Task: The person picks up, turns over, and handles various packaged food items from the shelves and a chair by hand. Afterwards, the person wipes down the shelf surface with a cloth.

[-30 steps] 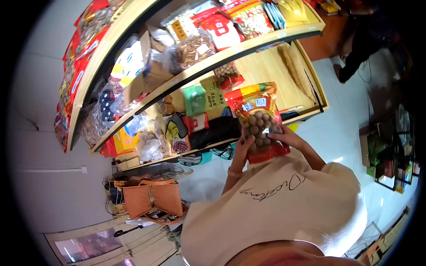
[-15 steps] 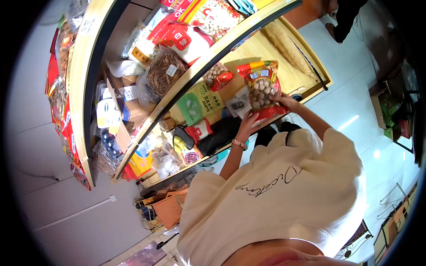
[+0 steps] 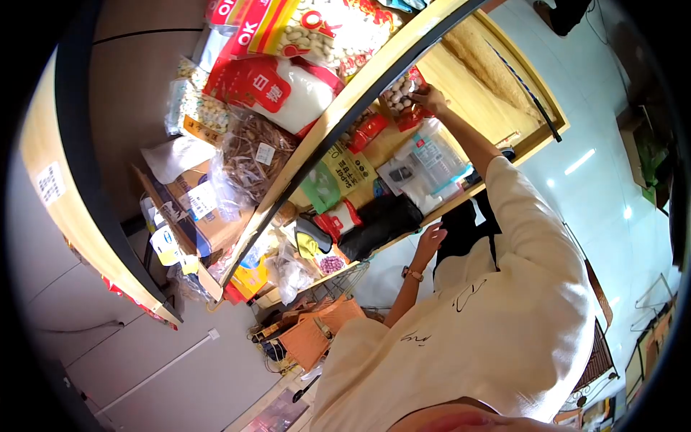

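Observation:
My right hand [image 3: 432, 101] reaches onto the lower shelf, its fingers closed on the edge of the red bag of round brown fruit [image 3: 400, 97]. The bag's top lies under the upper shelf's edge. My left hand [image 3: 430, 241] hangs in front of the shelf with fingers loosely apart, holding nothing. Close by on the shelf are a clear plastic packet [image 3: 432, 162], a black bundle [image 3: 381, 223], a second red bag [image 3: 366, 131] and a green and yellow pouch [image 3: 338, 176].
The upper shelf edge [image 3: 374, 77] crosses above the lower shelf and carries a white and red bag [image 3: 277, 90], a bag of dried strips [image 3: 252, 158] and a cardboard box [image 3: 205, 209]. An orange basket [image 3: 317, 335] stands below. Another person's leg [image 3: 565, 16] shows at the top right.
The bag of round fruit has moved from in front of me back onto the shelf in my right hand. My left hand has let go and dropped away. The view has shifted closer to the shelves.

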Tool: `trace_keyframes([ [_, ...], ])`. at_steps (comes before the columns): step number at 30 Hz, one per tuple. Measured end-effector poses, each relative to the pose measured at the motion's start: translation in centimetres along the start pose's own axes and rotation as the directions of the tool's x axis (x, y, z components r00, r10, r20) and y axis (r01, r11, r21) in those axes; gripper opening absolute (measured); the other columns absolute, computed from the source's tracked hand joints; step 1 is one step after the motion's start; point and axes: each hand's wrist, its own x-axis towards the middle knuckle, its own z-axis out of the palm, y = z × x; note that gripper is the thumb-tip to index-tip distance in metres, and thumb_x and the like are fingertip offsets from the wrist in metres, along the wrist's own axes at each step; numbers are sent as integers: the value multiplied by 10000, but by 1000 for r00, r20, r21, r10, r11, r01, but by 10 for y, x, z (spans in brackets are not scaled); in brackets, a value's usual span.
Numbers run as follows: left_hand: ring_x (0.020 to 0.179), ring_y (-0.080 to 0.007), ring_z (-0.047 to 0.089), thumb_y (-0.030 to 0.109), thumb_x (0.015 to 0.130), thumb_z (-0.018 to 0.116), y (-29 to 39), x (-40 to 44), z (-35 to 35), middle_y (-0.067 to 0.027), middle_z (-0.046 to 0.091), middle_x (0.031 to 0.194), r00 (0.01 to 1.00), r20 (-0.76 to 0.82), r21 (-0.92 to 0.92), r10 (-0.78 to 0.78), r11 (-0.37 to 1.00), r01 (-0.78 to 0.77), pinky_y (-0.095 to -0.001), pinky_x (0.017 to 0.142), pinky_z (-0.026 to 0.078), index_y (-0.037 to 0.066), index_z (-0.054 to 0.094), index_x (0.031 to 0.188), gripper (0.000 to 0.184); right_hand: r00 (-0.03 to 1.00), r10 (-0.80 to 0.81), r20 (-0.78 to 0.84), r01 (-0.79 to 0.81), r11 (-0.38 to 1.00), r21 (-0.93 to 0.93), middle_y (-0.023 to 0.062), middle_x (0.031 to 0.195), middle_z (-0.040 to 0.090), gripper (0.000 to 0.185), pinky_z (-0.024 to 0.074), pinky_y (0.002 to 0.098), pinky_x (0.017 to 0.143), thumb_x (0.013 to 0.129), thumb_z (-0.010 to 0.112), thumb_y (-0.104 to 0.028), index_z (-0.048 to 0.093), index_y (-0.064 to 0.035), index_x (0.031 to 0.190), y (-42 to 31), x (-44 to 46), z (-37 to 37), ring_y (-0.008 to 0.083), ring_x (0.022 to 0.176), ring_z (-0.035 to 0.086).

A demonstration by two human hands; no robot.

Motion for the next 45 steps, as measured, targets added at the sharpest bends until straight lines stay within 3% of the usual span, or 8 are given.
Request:
trace_keyframes([
  [4, 962, -154, 537, 277, 842, 563, 1, -32, -11, -54, 567, 1074, 987, -69, -89, -144, 986, 138, -312, 773, 437, 145, 447, 1224, 421, 993, -107, 42, 88, 946, 312, 114, 1031, 581, 788, 453, 324, 814, 656, 724, 3, 275, -54, 1301, -40, -37, -5, 191, 913, 568],
  [12, 989, -175, 528, 246, 850, 559, -42, -55, -14, -73, 544, 1106, 975, -178, -160, -129, 982, 101, -333, 817, 435, 138, 372, 1279, 481, 884, -242, 400, -88, 754, 651, 75, 972, 603, 672, 466, 294, 758, 541, 757, -45, 488, -40, 1156, -44, 66, 60, 182, 864, 556],
  [20, 888, -163, 564, 263, 830, 577, -79, -64, 3, -86, 592, 1002, 950, -276, -177, -147, 979, 100, -287, 722, 444, 101, 436, 1226, 450, 960, 151, -235, -206, 951, -229, 116, 1271, 414, 685, 314, 519, 915, 615, 680, -426, 454, -94, 1171, -137, -54, 16, 268, 1215, 340],
  [22, 881, -168, 571, 253, 833, 573, -81, -61, 5, -92, 595, 1001, 946, -301, -177, -118, 982, 66, -283, 723, 444, 100, 444, 1221, 437, 862, -437, -257, 236, 794, -560, 83, 1340, 308, 687, 221, 598, 938, 645, 627, -472, 415, -153, 1215, -84, -73, 25, 267, 1270, 228],
  [26, 858, -171, 585, 232, 841, 557, -98, -59, 16, -92, 602, 991, 946, -315, -219, -83, 976, 13, -263, 712, 445, 90, 468, 1198, 394, 400, -616, 678, 897, 112, -428, 68, 1364, 284, 687, 86, 564, 1027, 670, 618, -463, 394, -197, 1262, -25, -159, -8, 296, 1286, 192],
  [38, 713, -136, 572, 204, 851, 500, -298, -110, 132, -53, 618, 890, 858, -402, -667, -319, 744, -35, -251, 517, 416, 88, 528, 1085, 263, 611, -560, 559, 738, 149, -658, 120, 1397, 203, 698, 164, 565, 997, 665, 647, -299, 360, -178, 1290, 34, -291, -57, 308, 1270, 226],
  [40, 675, -161, 557, 227, 843, 488, -386, -104, 157, -46, 601, 804, 996, -54, -975, -74, 220, -36, -265, 491, 403, 111, 529, 1074, 262, 676, -528, 514, 694, 223, -684, 118, 1391, 212, 670, 174, 559, 995, 664, 638, -271, 377, -177, 1274, 47, -316, -83, 306, 1262, 239],
  [45, 768, -229, 577, 254, 814, 490, -409, -110, 247, -109, 615, 846, 867, -481, -424, -134, 901, -96, -312, 618, 432, 85, 588, 988, 261, 787, -373, 491, 587, 211, -781, 122, 1350, 262, 537, 218, 566, 961, 695, 613, -258, 442, -146, 1192, 94, -357, -194, 323, 1244, 229],
])
